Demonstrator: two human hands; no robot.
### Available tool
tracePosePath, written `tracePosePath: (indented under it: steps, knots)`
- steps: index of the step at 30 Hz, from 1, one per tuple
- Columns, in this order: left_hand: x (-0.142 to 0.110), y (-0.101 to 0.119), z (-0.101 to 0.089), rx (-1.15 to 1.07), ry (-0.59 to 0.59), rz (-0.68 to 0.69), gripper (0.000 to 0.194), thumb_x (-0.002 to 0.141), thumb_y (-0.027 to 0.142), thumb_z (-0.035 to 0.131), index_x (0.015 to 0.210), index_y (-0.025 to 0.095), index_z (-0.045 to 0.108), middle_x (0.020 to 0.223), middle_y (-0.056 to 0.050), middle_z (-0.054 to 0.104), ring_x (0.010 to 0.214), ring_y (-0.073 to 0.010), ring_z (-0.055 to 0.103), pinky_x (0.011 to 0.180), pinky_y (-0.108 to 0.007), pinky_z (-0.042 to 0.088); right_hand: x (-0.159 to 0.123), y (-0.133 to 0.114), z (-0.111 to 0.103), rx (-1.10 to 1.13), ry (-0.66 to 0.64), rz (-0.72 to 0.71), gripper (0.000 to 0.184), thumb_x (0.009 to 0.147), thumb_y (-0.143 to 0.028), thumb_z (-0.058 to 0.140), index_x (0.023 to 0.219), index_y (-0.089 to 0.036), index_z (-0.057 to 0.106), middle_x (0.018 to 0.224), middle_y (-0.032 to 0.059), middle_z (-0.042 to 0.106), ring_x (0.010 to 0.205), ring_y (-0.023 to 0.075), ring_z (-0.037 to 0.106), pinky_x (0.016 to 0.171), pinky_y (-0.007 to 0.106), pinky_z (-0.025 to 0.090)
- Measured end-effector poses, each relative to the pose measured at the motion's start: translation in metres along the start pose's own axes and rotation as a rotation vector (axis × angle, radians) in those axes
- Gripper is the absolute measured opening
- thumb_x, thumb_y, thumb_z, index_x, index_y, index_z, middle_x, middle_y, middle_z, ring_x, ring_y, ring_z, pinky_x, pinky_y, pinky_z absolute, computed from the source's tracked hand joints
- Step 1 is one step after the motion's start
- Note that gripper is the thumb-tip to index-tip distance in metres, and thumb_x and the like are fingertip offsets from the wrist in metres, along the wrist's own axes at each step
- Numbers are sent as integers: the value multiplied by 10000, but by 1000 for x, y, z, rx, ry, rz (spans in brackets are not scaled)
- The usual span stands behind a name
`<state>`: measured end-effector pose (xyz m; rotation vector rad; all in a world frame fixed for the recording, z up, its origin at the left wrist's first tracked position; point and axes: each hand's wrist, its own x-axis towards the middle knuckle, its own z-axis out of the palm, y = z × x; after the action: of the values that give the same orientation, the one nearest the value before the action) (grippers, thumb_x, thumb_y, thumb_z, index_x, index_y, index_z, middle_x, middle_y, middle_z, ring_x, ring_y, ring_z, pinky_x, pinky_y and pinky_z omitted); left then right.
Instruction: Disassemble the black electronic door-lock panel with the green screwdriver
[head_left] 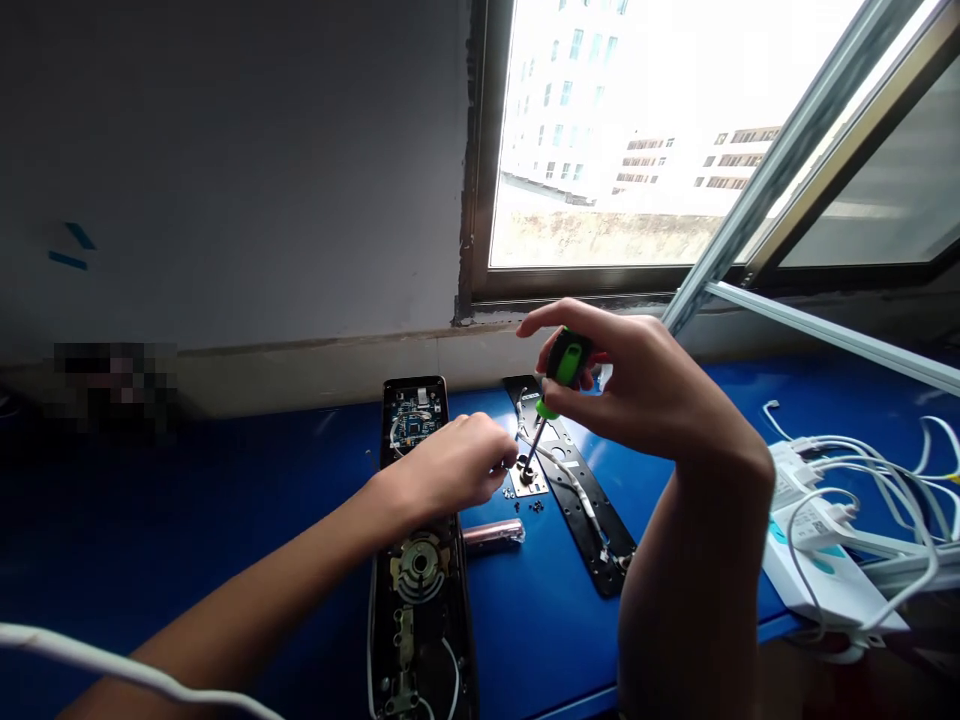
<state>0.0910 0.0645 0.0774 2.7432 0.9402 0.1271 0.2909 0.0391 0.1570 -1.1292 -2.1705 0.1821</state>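
My right hand (pixel 611 375) grips the black and green handle of a screwdriver (pixel 568 362), its shaft slanting down to the left. The tip meets a small dark round part on a pale square metal plate (pixel 534 490). Close by on the left, my left hand (pixel 472 458) is closed, fingers curled beside the plate; what they hold, if anything, is hidden. Several small screws (pixel 537 507) lie just below the plate. Beneath my left wrist is a long black housing (pixel 463 650) with a circuit board (pixel 415 425) at its far end and a round metal mechanism (pixel 420 565).
A long black panel (pixel 581 510) with a white cable lies right of the plate. A pinkish cylinder (pixel 495 537) rests beside the housing. White chargers and a power strip (pixel 806 560) with tangled cables sit at the right. A metal bar (pixel 795 130) crosses before the window.
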Motion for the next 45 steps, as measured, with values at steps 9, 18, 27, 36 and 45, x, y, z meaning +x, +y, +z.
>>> tracePosePath:
  steps: [9, 18, 27, 36, 45]
  knots:
    - [54, -1, 25, 135, -266, -9, 203, 710, -27, 580, 675, 160, 651, 784, -85, 699, 670, -227, 647, 568, -305, 414, -8, 12, -12, 25, -86, 80, 464, 805, -158, 669, 1259, -248, 640, 839, -14, 677, 687, 136, 594, 617, 298, 497]
    - [55, -3, 33, 61, -306, -60, 183, 750, 3, 577, 752, 180, 626, 777, -66, 677, 689, -215, 645, 543, -281, 405, -10, 9, -11, 27, -77, 63, 473, 805, -145, 682, 1256, -286, 643, 849, -31, 682, 683, 124, 595, 631, 283, 509]
    - [24, -3, 5, 73, -179, -70, 165, 822, 29, 614, 828, 171, 699, 890, -84, 697, 827, -247, 677, 678, -320, 480, -6, 9, -6, 50, -108, 17, 486, 798, -120, 675, 1268, -240, 645, 861, -5, 703, 667, 124, 602, 626, 279, 525]
    - [-82, -36, -10, -73, 380, 84, 183, 1008, 211, 595, 1084, 187, 759, 1185, -87, 704, 1085, -214, 663, 921, -335, 551, 5, -26, 14, 174, -46, -160, 503, 803, -74, 675, 1283, -216, 625, 983, 7, 725, 808, 138, 667, 731, 286, 568]
    - [-127, -65, -30, -186, 148, -111, 211, 957, 267, 675, 1150, 282, 756, 1049, 8, 737, 906, -157, 699, 765, -248, 515, 22, -63, 64, 277, 131, -296, 392, 827, -97, 697, 1195, -219, 643, 1023, 10, 726, 873, 153, 702, 773, 296, 605]
